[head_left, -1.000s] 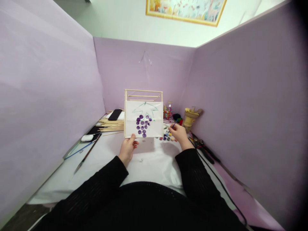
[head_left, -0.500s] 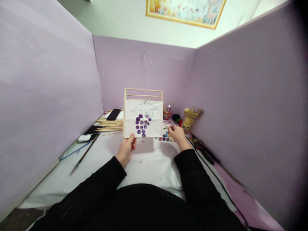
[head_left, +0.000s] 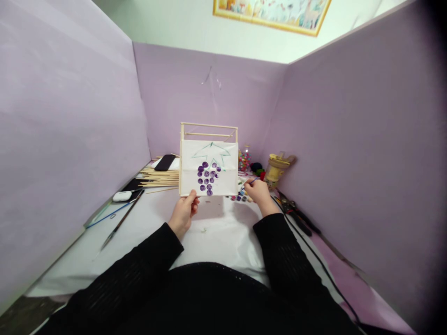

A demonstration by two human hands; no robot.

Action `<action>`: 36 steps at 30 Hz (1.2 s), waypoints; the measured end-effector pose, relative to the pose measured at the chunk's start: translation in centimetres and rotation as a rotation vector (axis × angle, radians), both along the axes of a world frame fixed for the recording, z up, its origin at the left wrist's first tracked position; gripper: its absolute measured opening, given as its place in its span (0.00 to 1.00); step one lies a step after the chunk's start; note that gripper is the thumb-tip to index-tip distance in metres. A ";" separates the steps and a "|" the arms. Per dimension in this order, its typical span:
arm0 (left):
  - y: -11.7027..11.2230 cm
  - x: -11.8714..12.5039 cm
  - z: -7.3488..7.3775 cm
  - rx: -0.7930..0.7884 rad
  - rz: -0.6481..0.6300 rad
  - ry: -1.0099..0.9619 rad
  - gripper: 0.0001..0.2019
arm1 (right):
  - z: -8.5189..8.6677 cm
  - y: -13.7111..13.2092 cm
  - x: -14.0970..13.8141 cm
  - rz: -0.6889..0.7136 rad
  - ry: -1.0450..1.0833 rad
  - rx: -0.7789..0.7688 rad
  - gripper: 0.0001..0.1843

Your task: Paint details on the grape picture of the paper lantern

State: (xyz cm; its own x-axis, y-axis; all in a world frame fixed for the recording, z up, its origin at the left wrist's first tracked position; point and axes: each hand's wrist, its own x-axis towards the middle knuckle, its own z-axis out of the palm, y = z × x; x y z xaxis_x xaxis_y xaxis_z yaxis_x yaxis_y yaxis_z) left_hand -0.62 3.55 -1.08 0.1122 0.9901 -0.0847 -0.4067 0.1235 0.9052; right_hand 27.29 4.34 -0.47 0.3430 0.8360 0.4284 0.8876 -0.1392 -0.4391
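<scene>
My left hand grips the lower left edge of a wooden stick frame, thumb in front, and holds it upright above the table. White paper or cloth covers the lower part of its front. On it are purple painted grapes below a green leaf outline. My right hand is closed in a pinch around a thin blue paintbrush, to the right of the frame and apart from it. Just beside its fingers lie small pots of paint, partly hidden by the frame.
At left lie a bundle of sticks, a black phone, a white earbud case and a long brush. At right are a yellow container, a jar of coloured beads and pliers. Purple panels enclose the table.
The view has tilted slightly, so the background and the frame sit a little higher in the picture. Both hands keep their holds and have barely moved.
</scene>
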 end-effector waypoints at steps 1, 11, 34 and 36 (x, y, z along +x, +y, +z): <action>0.0 0.0 0.0 0.003 -0.002 -0.003 0.24 | 0.0 0.0 0.0 0.000 -0.002 -0.008 0.16; -0.1 0.0 0.1 -0.010 -0.005 -0.004 0.24 | 0.1 0.0 -0.1 -0.016 -0.088 -0.080 0.16; -0.1 0.1 -0.1 -0.008 -0.012 0.003 0.24 | 0.3 -0.2 -0.6 -0.008 -0.002 -0.100 0.16; -0.1 0.1 -0.1 -0.014 -0.012 0.003 0.23 | 0.0 0.0 -0.5 -0.024 0.001 -0.081 0.17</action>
State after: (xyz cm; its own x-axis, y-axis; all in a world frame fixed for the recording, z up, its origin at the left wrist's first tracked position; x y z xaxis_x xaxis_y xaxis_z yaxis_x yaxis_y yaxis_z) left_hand -0.56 3.44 -1.16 0.1239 0.9874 -0.0984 -0.4026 0.1407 0.9045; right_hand 26.82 4.39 -0.43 0.3638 0.8593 0.3597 0.8831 -0.1953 -0.4265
